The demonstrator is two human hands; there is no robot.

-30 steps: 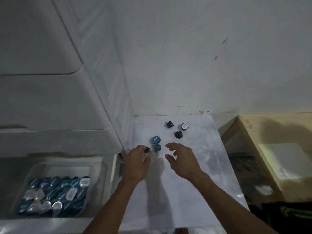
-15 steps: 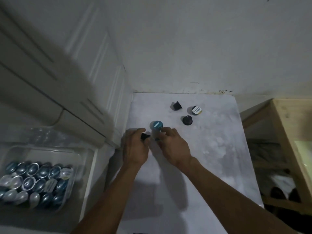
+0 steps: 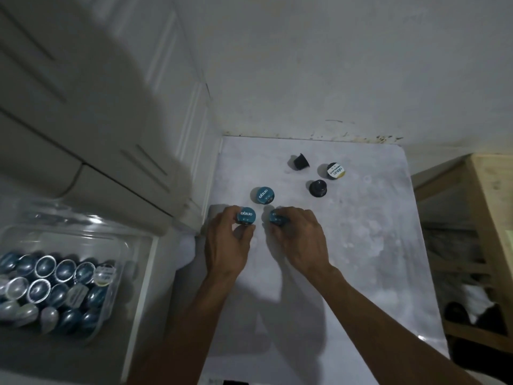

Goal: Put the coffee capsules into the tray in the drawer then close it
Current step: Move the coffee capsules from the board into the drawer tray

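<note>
Coffee capsules lie scattered on the pale surface (image 3: 361, 245): the left hand (image 3: 226, 245) pinches 1 blue capsule (image 3: 246, 216) by its sides, and the right hand (image 3: 298, 240) curls its fingers round a second blue capsule (image 3: 277, 218) just beside it. A third blue capsule (image 3: 263, 195) sits near them; 3 dark capsules (image 3: 318, 188) rest farther back. At lower left the clear tray (image 3: 133, 245) in the open drawer (image 3: 144, 287) holds many capsules
</note>
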